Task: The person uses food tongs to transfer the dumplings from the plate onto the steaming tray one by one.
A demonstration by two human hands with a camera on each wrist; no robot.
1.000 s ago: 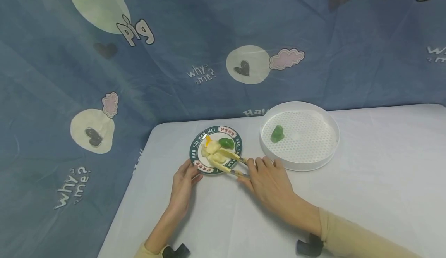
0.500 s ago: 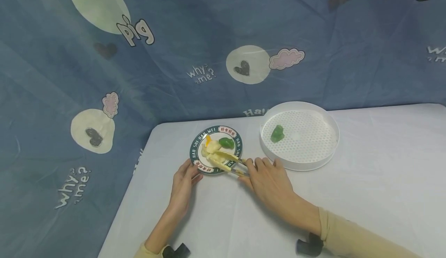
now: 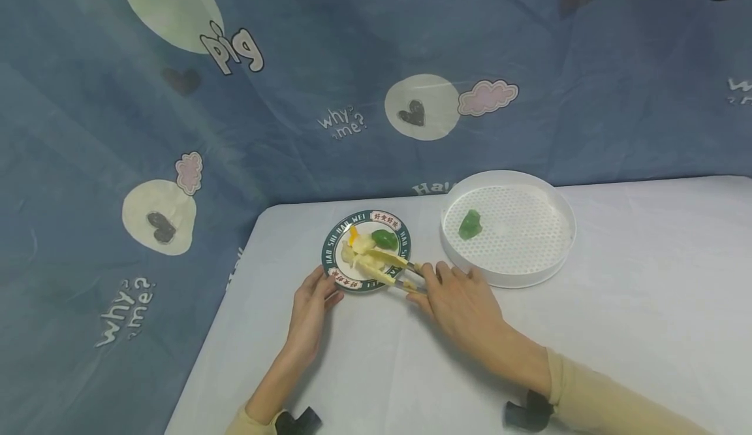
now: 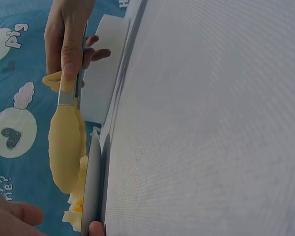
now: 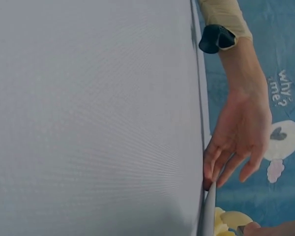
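In the head view a round plate point(image 3: 332, 234) with a green lettered rim carries pale yellow dumpling-like pieces point(image 3: 356, 247), an orange bit and a green piece point(image 3: 384, 239). My left hand point(image 3: 308, 311) holds the plate's near-left rim; a fingertip shows beneath it in the left wrist view, the thumb above. My right hand point(image 3: 464, 307) grips tongs point(image 3: 376, 273) with yellow tips. The tips lie over the plate around a pale piece, which they partly hide. From the side, the left wrist view shows the tongs point(image 4: 66, 147) just above the plate point(image 4: 92, 182).
Right of the plate stands a white round steamer tray point(image 3: 511, 278) with a perforated bottom. One green piece point(image 3: 470, 225) lies at its left side. The table point(image 3: 376, 370) has a white cloth, and a blue printed curtain point(image 3: 294, 43) hangs behind it.
The tong arms have drawn closer together around the pale piece. Both hands stay at nearly the same places; the whole head view has shifted slightly.
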